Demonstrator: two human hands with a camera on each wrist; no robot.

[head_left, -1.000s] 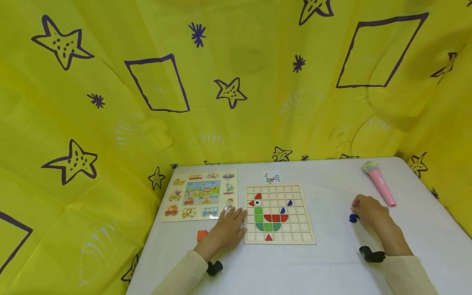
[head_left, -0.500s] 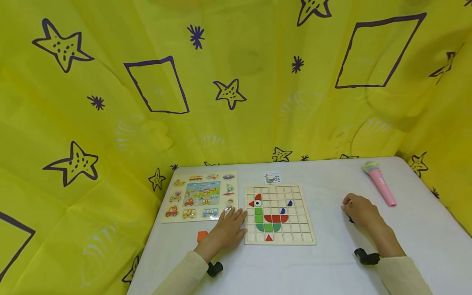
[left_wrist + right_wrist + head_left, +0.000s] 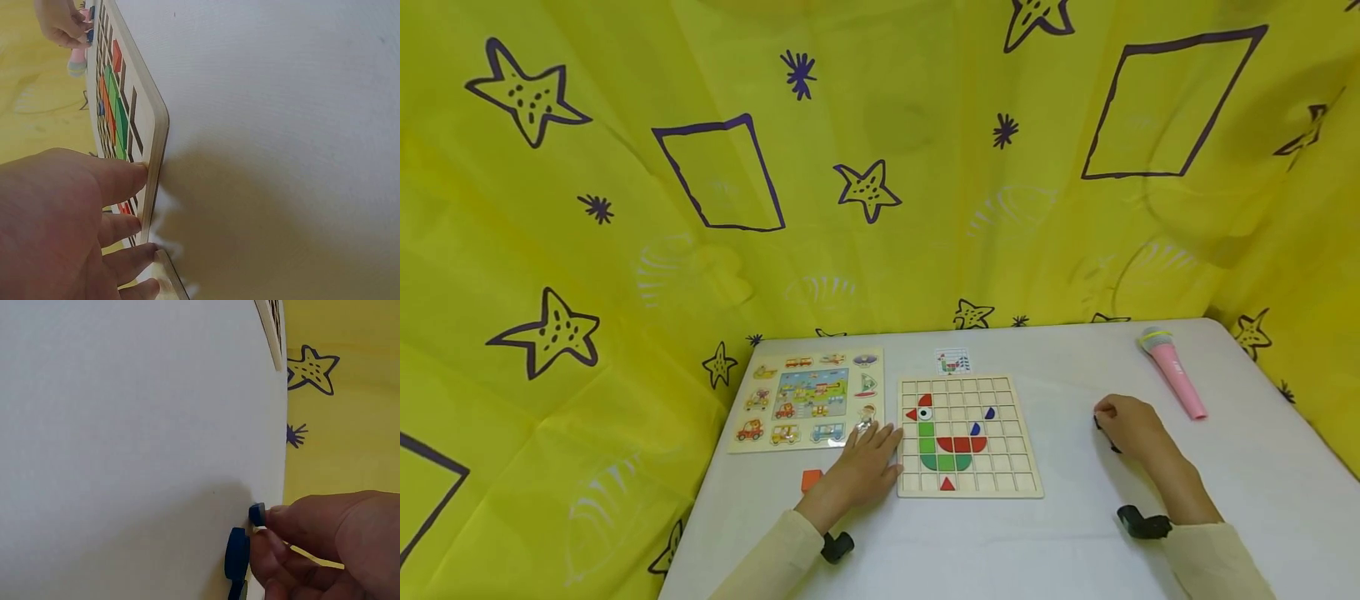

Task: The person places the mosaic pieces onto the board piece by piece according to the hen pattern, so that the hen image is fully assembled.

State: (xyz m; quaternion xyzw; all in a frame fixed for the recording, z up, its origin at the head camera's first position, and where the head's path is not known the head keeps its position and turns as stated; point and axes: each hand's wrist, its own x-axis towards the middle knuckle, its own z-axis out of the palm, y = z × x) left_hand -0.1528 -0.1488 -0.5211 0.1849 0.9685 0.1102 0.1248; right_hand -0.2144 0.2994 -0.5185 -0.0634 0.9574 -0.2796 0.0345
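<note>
Looks like a children's play corner to me, home or classroom I can't tell: yellow star-printed drapes (image 3: 925, 258) beyond a white tabletop (image 3: 977, 550), a picture puzzle (image 3: 812, 396) and gridded shape board (image 3: 1003, 454) by the left hand (image 3: 871, 465), a pink microphone (image 3: 1176, 379) past the right hand (image 3: 1133, 429).

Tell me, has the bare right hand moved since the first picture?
Yes, a little: in the head view, the bare right hand has moved left, away from the pink, grey-headed microphone and toward the square wooden grid board.
</note>
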